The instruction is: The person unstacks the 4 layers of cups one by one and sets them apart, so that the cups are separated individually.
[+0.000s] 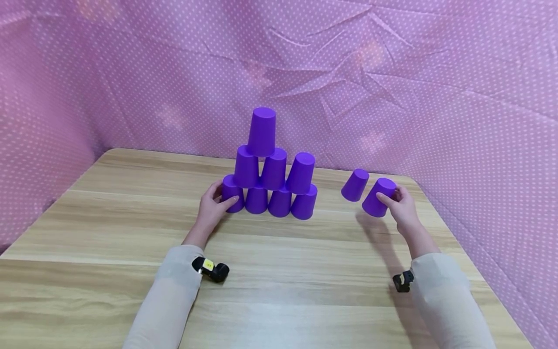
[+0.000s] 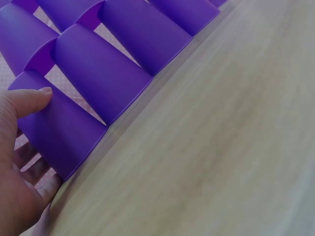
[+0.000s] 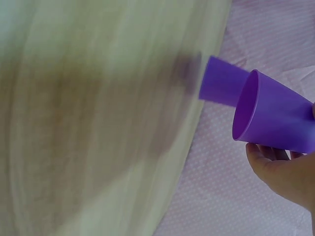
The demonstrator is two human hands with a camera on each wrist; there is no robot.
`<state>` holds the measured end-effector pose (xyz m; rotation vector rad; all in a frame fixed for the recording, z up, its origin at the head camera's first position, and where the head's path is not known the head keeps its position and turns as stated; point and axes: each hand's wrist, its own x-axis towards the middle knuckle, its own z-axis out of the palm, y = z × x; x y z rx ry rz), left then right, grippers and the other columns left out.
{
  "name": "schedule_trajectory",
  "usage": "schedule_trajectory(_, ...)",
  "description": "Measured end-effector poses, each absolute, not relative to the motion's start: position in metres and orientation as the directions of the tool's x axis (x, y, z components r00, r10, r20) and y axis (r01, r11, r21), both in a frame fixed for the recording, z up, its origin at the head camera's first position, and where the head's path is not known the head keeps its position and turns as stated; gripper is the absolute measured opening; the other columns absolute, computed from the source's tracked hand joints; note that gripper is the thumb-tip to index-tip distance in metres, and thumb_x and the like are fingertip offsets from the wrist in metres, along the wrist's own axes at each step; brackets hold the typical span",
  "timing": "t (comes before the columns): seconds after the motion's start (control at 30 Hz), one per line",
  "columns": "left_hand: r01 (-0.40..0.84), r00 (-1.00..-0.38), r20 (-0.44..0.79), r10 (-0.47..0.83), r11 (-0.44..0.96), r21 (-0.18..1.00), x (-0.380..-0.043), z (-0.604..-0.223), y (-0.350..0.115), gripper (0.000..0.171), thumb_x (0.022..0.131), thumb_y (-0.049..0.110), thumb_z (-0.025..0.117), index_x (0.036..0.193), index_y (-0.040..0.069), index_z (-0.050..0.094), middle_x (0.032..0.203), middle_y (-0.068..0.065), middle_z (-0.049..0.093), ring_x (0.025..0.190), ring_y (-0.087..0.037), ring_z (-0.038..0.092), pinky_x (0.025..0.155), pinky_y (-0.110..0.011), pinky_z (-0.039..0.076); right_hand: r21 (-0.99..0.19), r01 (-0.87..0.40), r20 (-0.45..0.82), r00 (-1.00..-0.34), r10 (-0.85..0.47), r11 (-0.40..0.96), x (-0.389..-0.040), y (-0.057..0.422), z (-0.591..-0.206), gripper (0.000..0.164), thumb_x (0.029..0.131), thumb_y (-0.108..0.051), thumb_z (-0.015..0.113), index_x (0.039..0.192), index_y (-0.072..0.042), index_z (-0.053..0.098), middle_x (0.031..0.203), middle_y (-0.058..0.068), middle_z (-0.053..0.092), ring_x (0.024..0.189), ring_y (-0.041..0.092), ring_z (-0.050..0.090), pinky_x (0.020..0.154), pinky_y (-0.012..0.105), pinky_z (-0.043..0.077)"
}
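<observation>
Upside-down purple cups stand stacked as a pyramid: several at the bottom, three in the middle row, and one top cup [image 1: 262,132] over the left two of that row. My left hand [image 1: 212,206] holds the leftmost bottom cup [image 2: 61,130], thumb across its front and fingers behind it. On the right, my right hand [image 1: 403,208] grips another purple cup [image 1: 378,198] off the table, slightly tilted. Its open rim faces down toward the tabletop, as the right wrist view [image 3: 245,105] shows. Just beyond it a single upside-down cup [image 1: 355,185] stands on the table.
The wood-grain table [image 1: 279,276] has rounded far corners. Pink dotted cloth [image 1: 305,63] hangs behind it and at both sides. A gap of bare tabletop lies between the pyramid and the lone cup. Each sleeve carries a small black wrist camera [image 1: 213,269].
</observation>
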<state>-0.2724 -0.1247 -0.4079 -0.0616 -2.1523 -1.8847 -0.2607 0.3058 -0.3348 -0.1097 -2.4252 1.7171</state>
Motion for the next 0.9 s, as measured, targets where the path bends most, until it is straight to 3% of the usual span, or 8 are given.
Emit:
schedule_trajectory(0.3,0.204,-0.962,0.226,-0.151,0.148,0.968,-0.272,-0.408,-0.125,0.059,0.075,0.006,0.066,0.127,-0.001,0.038,0.121,-0.021,0.043,0.111,-0.029,0.040,0.093,-0.033,0.034,-0.948,0.025,0.058,-0.967,0.249,0.318,-0.270,0.324,-0.345,0.059,0.084,-0.016,0.056,0.128,0.005,0.024,0.127,0.024,0.033,0.117,0.029,0.033,0.098,0.038,0.027)
schedule_trajectory(0.5,0.191,-0.968,0.210,-0.139,0.138,0.972,-0.271,-0.406,-0.126,0.060,0.075,0.007,0.066,0.127,0.000,0.037,0.123,-0.021,0.041,0.113,-0.029,0.038,0.094,-0.033,0.033,-0.952,0.081,0.010,-0.955,0.295,0.296,-0.277,0.330,-0.344,0.066,0.085,-0.018,0.054,0.133,0.005,0.015,0.133,0.026,0.024,0.121,0.033,0.025,0.100,0.038,0.023)
schedule_trajectory(0.73,0.186,-0.971,0.201,-0.129,0.118,0.975,-0.258,-0.389,-0.121,0.059,0.076,0.002,0.063,0.127,-0.005,0.034,0.123,-0.027,0.038,0.114,-0.034,0.035,0.096,-0.039,0.030,-0.961,0.093,0.010,-0.929,0.370,0.259,-0.293,0.334,-0.349,0.069,0.081,-0.018,0.060,0.134,0.001,0.019,0.132,0.021,0.029,0.119,0.028,0.031,0.099,0.033,0.026)
schedule_trajectory(0.9,0.200,-0.968,0.215,-0.129,0.121,0.972,-0.257,-0.388,-0.120,0.058,0.076,0.001,0.062,0.127,-0.005,0.035,0.121,-0.027,0.040,0.112,-0.035,0.037,0.095,-0.039,0.031,-0.963,0.120,-0.020,-0.926,0.377,0.242,-0.299,0.334,-0.346,0.067,0.084,-0.014,0.055,0.135,0.001,0.014,0.136,0.021,0.022,0.122,0.030,0.024,0.100,0.034,0.022)
